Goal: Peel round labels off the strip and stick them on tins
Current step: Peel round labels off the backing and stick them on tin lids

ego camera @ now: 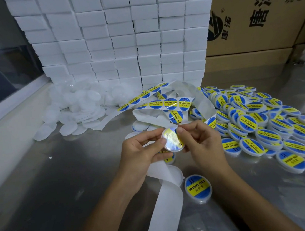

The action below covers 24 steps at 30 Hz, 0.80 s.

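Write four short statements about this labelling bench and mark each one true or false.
1. Both hands, left hand and right hand, hold one round tin. True.
2. The labelled tins are piled to the person's left. False: they lie to the right; the unlabelled white tins lie left.
3. The label strip still carries blue and yellow labels. True.
4. The stacked white boxes are brown cardboard. False: the cardboard cartons stand beside them.
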Available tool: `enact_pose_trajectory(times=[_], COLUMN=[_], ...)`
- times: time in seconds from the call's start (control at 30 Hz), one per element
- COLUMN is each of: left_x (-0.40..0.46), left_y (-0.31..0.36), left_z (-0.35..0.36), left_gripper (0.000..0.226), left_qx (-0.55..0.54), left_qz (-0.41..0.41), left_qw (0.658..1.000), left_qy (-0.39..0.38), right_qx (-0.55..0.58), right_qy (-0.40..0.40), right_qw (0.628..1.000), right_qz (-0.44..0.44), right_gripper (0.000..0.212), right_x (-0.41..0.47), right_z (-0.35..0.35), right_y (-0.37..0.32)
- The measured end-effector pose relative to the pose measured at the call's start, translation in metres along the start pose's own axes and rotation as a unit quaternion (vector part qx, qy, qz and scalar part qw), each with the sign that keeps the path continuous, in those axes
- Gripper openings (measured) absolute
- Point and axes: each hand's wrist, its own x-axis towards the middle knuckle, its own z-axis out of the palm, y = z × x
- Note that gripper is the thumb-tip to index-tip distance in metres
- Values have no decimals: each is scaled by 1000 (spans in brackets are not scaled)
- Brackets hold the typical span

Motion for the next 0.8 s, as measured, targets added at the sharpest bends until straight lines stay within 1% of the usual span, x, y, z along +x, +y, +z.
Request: enact_pose_trajectory(times=[0.1, 0.17, 0.27, 0.33, 0.4, 0.47, 0.5, 0.57, 0.63, 0.7, 0.8], left_x=[-2, -2, -2, -1, -1, -2, -1, -1, 0, 0, -1], left_y=[-1, -1, 1, 3, 4, 4, 4, 3, 2, 2, 1], left_z=[1, 1, -1, -3, -4, -2, -2, -1, -1, -1, 0], left_gripper=[32, 29, 28, 26, 22, 21, 22, 23, 24, 25, 22], left_qx=[12, 20, 16, 4, -3, -5, -8, -13, -4, -1, 19], left_qz=[2, 7, 13, 13, 13, 14, 16, 20, 24, 27, 60], left_qw=[1000, 999, 1000, 1000, 1000, 1000, 1000, 999, 999, 999, 997], left_qy=[-29, -38, -14, 11, 18, 20, 23, 33, 39, 41, 44], right_qx=[-13, -14, -13, 7, 7, -46, -89, -176, -232, -250, -261], right_qy=[13, 11, -36, -59, -52, -40, -37, -36, -33, -29, -24], right_qw=[1000, 1000, 999, 997, 998, 998, 995, 981, 961, 955, 955], right_qz=[13, 20, 29, 40, 39, 17, -5, -73, -144, -160, -138], right_gripper=[23, 32, 40, 39, 28, 25, 30, 48, 57, 56, 48], right_x=[-1, -2, -2, -1, -1, -3, -5, -8, -9, -9, -8], right_z=[1, 0, 0, 2, 2, 2, 3, 5, 7, 6, 1], right_y=[-2, -2, 0, 2, 4, 5, 5, 3, -1, -3, -5])
